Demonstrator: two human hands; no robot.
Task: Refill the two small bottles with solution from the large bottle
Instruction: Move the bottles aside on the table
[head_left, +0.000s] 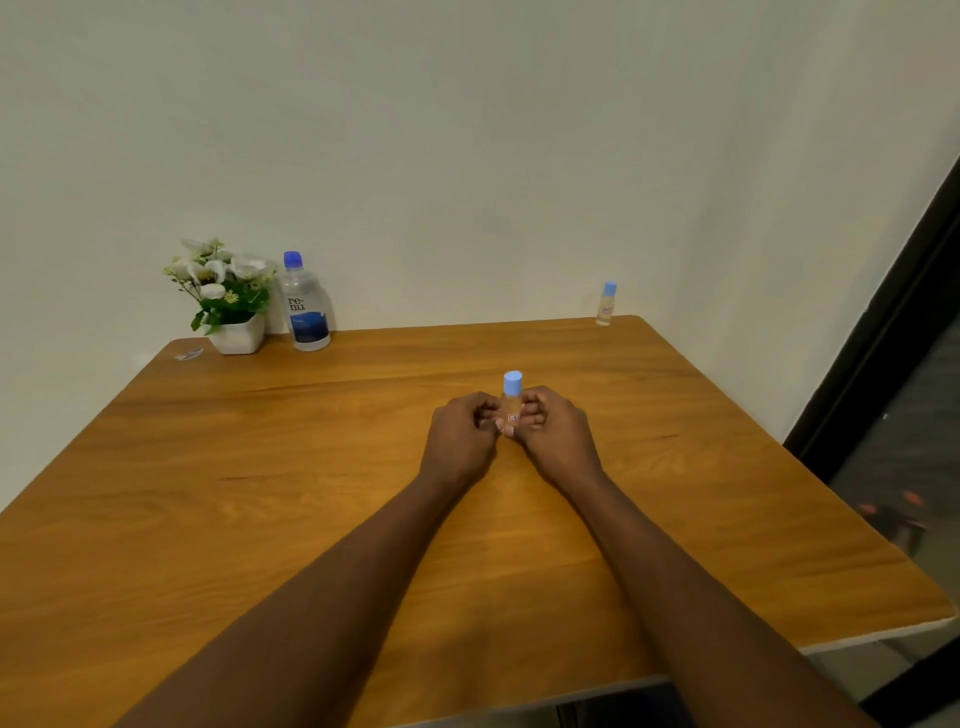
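A small clear bottle (512, 399) with a light-blue cap stands upright on the wooden table (311, 467) near its middle. My left hand (460, 439) and my right hand (556, 434) hold it from either side, fingers curled round its lower body, so the base is hidden. A second small bottle (606, 304), also capped in blue, stands at the far right corner by the wall. The large bottle (304, 304), clear with a blue cap and a blue label, stands at the far left against the wall.
A white pot of artificial flowers (228, 296) sits left of the large bottle. A small scrap of clear wrapper (189, 354) lies at the far left corner. A dark door frame (883, 338) runs beyond the table's right edge.
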